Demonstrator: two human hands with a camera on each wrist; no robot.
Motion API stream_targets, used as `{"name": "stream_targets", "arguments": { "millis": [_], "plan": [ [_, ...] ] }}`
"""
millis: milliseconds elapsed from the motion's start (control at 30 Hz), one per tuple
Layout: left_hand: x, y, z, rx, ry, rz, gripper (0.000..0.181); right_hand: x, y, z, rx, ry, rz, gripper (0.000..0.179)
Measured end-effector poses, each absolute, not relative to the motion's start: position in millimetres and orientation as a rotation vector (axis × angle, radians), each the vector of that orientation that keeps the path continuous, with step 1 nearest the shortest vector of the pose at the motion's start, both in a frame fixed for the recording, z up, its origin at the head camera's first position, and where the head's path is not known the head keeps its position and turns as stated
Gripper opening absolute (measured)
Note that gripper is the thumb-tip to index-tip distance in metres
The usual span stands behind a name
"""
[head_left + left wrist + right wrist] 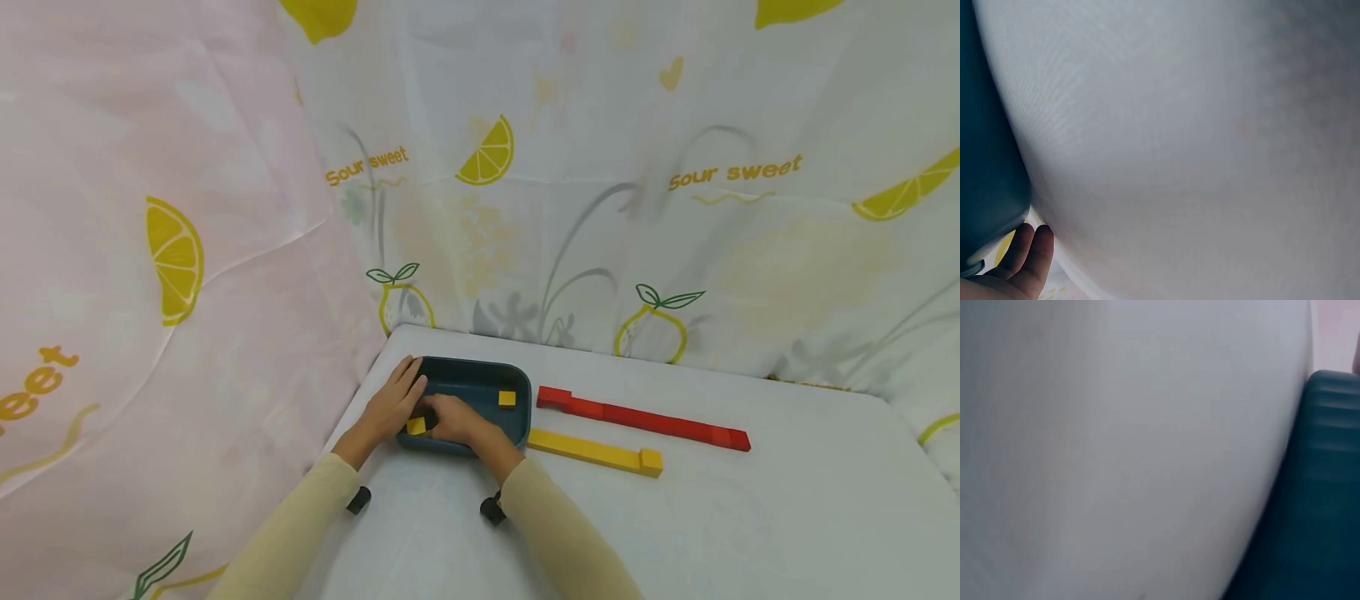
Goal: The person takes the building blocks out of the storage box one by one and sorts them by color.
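Observation:
My left hand [390, 408] lies over the left end of a dark blue tray [468, 367], its fingers nearly straight along the rim. In the left wrist view, two fingers [1036, 259] show at the tray's outer corner. My right hand [453, 419] reaches down inside the tray, fingers bent. A yellow block [416, 427] is right at its fingertips; whether they pinch it is too unclear to tell. Another yellow block [507, 399] sits in the tray's right part. The right wrist view has the tray's ribbed outer wall [1329, 462] but not the right hand's fingers.
Right of the tray, a long row of red blocks [660, 421] lies on the white table [735, 525]. A shorter yellow row [592, 452] lies nearer, one block raised at its right end. A printed lemon cloth [570, 208] hangs behind, with a pinkish one [247, 275] at the left.

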State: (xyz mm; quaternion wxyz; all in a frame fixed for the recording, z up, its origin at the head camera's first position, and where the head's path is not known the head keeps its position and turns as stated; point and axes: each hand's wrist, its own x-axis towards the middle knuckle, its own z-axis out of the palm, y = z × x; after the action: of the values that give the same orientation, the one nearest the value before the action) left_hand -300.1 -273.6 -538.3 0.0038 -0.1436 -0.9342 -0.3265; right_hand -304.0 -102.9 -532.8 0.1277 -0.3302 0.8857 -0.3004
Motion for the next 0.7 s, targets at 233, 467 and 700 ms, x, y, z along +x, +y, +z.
{"name": "stream_targets", "arguments": {
  "millis": [233, 467, 700],
  "plan": [
    [-301.1, -273.5, -536.4, -0.42, -2.931, -1.042, 0.069, -302.8, -101.5, -532.8, -0.899, 2.684, -0.817, 0.046],
    [-301.7, -275.2, -534.3, -0.42, -2.936, -1.041, 0.07, -304.8, -99.1, -533.8, -0.895, 2.717, -0.827, 0.046],
    [-300.4, -273.8, -538.6, -0.41, -2.964, -1.013, 0.072, -305.4, -94.9, -540.4, -0.817, 2.714, -0.988, 0.047]
  ]
}}
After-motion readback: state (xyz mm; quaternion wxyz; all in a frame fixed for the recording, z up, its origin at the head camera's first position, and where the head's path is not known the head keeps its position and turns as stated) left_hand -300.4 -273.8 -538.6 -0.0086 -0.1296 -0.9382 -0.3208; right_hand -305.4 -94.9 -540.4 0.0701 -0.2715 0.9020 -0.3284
